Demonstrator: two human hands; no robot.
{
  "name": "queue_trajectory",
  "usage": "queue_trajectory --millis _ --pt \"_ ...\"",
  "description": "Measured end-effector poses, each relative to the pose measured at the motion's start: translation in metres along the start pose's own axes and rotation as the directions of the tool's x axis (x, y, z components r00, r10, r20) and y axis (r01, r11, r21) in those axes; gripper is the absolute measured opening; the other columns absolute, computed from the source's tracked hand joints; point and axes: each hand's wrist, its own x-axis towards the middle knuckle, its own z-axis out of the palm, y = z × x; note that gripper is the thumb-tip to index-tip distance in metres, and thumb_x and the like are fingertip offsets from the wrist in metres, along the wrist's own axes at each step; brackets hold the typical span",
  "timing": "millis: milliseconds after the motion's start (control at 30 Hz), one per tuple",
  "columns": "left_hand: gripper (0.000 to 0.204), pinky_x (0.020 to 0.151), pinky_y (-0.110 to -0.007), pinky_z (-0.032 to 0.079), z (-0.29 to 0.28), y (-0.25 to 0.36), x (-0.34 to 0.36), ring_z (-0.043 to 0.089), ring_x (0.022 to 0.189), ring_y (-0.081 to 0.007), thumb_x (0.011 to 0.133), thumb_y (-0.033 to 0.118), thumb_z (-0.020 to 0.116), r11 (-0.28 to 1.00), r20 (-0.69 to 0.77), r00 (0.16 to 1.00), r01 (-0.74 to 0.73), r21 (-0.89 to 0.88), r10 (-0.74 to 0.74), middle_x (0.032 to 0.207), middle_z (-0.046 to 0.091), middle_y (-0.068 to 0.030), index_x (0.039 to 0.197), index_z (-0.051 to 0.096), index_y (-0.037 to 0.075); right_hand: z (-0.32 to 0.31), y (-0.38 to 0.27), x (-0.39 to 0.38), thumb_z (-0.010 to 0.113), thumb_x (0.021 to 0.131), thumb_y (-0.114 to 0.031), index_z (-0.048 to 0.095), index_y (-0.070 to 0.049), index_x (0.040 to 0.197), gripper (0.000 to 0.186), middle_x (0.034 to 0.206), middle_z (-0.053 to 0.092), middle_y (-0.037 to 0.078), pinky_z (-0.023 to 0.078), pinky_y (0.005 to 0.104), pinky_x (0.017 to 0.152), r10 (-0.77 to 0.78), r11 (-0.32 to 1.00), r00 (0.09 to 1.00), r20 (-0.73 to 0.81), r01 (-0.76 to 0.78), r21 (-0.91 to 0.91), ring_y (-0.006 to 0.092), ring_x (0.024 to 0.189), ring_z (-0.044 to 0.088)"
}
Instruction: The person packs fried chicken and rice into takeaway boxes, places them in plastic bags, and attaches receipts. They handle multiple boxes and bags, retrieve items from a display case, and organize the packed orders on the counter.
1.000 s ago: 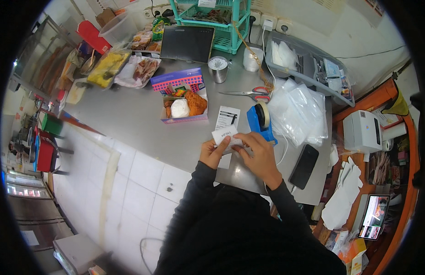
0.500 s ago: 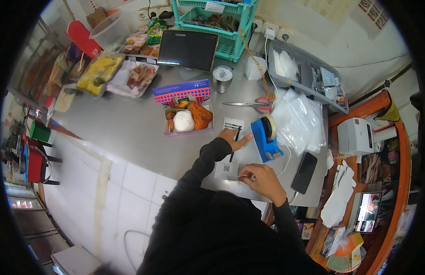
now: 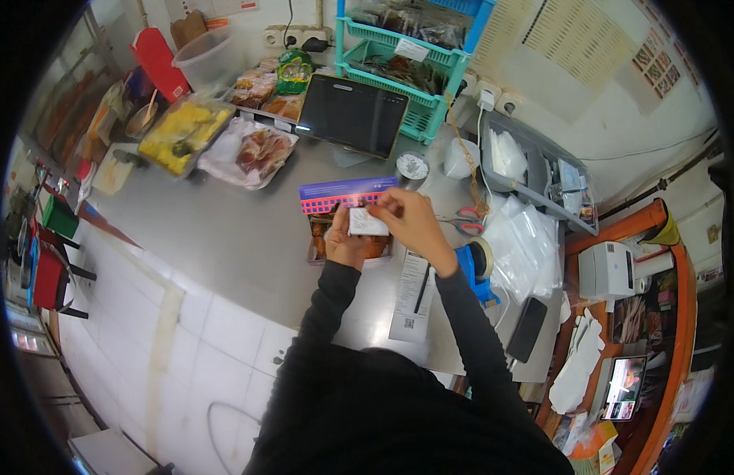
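Observation:
Above an open meal box [image 3: 347,188] with a purple and red checked lid, my left hand [image 3: 347,244] holds a small white squarish packet [image 3: 369,222] with faint marks. My right hand [image 3: 414,226] pinches at the packet's upper right edge, its fingertips bent together. Brown fried food [image 3: 378,248] shows in the box below, the rest hidden by my hands. Under my right forearm lies a long paper receipt [image 3: 409,318] with a black pen [image 3: 422,289] on it. A blue tape dispenser [image 3: 484,294] stands beside that forearm, partly covered.
Red-handled scissors [image 3: 468,221], a metal cup [image 3: 412,168] and clear plastic bags [image 3: 525,245] lie beyond. A tablet [image 3: 352,115] stands at the back near trays of yellow food [image 3: 185,133] and meat [image 3: 260,156]. A black phone [image 3: 527,328] rests near the right edge.
Both hands have moved from the receipt up over the meal box, where they now hold the white packet. The receipt and pen stay on the table. The view has shifted.

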Motion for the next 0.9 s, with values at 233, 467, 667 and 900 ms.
queue_trajectory --millis 233,467,667,900 --pt "0.090 0.102 -0.032 0.043 -0.004 0.012 -0.004 0.042 0.136 -0.0245 0.068 -0.029 0.046 1.000 0.059 0.998 0.010 0.021 -0.011 0.146 0.042 -0.0085 0.150 0.034 0.007 0.033 -0.018 0.042 0.078 0.077 -0.026 0.069 -0.005 0.093 0.027 0.082 0.067 0.016 0.049 0.0417 0.065 -0.221 0.866 0.946 -0.237 0.078 -0.494 0.0313 0.073 0.065" --pt "0.094 0.108 -0.034 0.036 -0.004 0.023 -0.001 0.038 0.140 -0.0247 0.067 -0.026 0.053 0.926 0.237 0.971 -0.110 0.362 0.022 0.149 0.039 -0.0090 0.152 0.030 0.007 -0.006 0.009 0.017 0.064 0.087 -0.015 0.068 0.001 0.100 0.021 0.093 0.065 0.022 0.050 0.0437 0.076 -0.096 0.928 0.995 -0.020 0.082 -0.362 0.0360 0.086 0.064" --pt "0.100 0.112 -0.039 0.034 0.011 0.043 -0.044 0.044 0.131 -0.0229 0.064 0.009 0.092 0.857 0.475 0.851 -0.059 0.511 -0.224 0.136 0.048 -0.0117 0.145 0.034 0.003 -0.027 -0.005 -0.034 0.069 0.086 -0.020 0.065 0.000 0.098 0.023 0.092 0.066 0.017 0.051 0.0392 0.077 0.376 0.904 0.770 0.516 -0.426 -0.023 0.0292 0.088 0.067" --pt "0.046 0.084 -0.040 0.046 0.018 0.110 -0.109 0.058 0.094 -0.0311 0.068 0.022 0.088 0.163 0.543 0.698 -0.535 0.829 -0.468 0.093 0.060 -0.0134 0.103 0.065 0.003 -0.022 -0.002 -0.075 0.096 0.051 -0.027 0.049 -0.008 0.125 0.090 0.140 0.049 0.020 0.041 0.0388 0.104 0.209 0.972 0.954 0.216 -0.226 0.059 0.0324 0.130 0.048"
